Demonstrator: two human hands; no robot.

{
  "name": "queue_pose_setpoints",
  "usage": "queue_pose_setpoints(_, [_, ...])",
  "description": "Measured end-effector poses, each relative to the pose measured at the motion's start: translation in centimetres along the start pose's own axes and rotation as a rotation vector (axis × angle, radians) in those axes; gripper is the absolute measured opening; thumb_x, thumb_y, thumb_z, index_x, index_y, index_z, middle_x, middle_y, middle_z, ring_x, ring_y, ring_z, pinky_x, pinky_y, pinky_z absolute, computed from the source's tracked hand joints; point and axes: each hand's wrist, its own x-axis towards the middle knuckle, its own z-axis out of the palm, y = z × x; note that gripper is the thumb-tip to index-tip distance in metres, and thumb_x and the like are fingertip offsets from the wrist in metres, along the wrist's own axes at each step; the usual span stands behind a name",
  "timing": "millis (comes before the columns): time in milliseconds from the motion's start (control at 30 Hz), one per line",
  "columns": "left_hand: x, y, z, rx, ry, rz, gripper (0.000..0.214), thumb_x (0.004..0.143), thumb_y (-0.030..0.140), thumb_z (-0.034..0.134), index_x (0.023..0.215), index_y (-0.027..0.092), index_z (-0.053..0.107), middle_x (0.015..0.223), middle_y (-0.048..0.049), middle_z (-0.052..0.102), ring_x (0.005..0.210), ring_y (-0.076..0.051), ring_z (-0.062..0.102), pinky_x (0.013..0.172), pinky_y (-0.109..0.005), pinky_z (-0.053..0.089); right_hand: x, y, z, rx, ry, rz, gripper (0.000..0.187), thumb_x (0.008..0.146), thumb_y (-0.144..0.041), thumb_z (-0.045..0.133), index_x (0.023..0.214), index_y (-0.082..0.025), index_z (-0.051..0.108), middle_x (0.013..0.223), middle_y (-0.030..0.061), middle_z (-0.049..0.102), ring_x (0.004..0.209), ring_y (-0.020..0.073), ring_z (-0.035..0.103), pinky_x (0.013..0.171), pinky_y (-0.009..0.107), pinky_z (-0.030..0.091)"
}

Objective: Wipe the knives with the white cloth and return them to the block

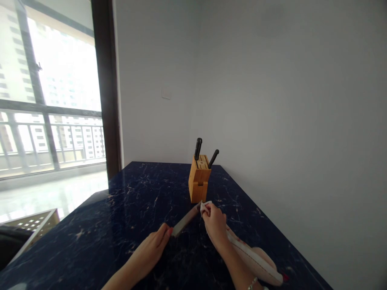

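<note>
My left hand (152,247) is closed on the handle end of a knife (186,219), whose grey blade slants up to the right over the dark marble table (127,209). My right hand (215,223) pinches a small white cloth (205,206) against the blade's tip. A wooden knife block (199,179) stands just behind, with two black handles sticking out of it.
A pale pink cloth or mitt with a red-trimmed white stripe (256,259) lies under my right forearm. A white wall runs along the table's right side and back. A large window with a railing is at the left, and a perforated box (36,221) sits low left.
</note>
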Motion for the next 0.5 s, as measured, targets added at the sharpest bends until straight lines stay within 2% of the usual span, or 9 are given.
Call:
queue_pose_setpoints(133, [0.4,-0.4,-0.8,-0.004,0.134,-0.056,0.040,0.090,0.043,0.016,0.078,0.023,0.049,0.072,0.0005,0.060,0.071,-0.015,0.058,0.067,-0.024,0.037,0.0,0.1,0.6,0.036,0.050,-0.033,0.016,0.077,-0.024,0.045,0.086,-0.022,0.058,0.082,0.0018,0.064,0.084,0.0197,0.055,0.072,0.029,0.027])
queue_pose_setpoints(267, [0.6,-0.6,-1.3,0.063,0.244,-0.130,0.032,0.089,0.042,0.023,0.076,0.024,0.046,0.070,0.0014,0.059,0.072,-0.017,0.058,0.066,-0.025,0.036,-0.5,-0.7,0.9,0.075,0.098,-0.115,0.018,0.074,-0.020,0.046,0.087,-0.022,0.058,0.086,0.0019,0.064,0.085,0.0188,0.055,0.076,0.029,0.026])
queue_pose_setpoints(367, [0.6,-0.6,-1.0,0.046,0.281,-0.115,0.022,0.087,0.042,0.028,0.083,0.025,0.041,0.072,0.0023,0.059,0.069,-0.016,0.058,0.063,-0.024,0.036,-0.7,-1.0,0.8,0.133,0.097,-0.112,0.018,0.074,-0.022,0.046,0.088,-0.022,0.058,0.086,0.0014,0.064,0.084,0.0187,0.055,0.076,0.030,0.028])
queue_pose_setpoints(500, [0.8,-1.2,-0.1,-0.037,0.270,-0.141,0.020,0.086,0.044,0.031,0.087,0.025,0.036,0.067,0.0042,0.055,0.059,-0.014,0.056,0.057,-0.022,0.036,-0.4,-0.6,0.9,0.237,0.086,-0.016,0.017,0.074,-0.027,0.046,0.085,-0.023,0.058,0.081,0.0001,0.064,0.081,0.0186,0.057,0.074,0.029,0.031])
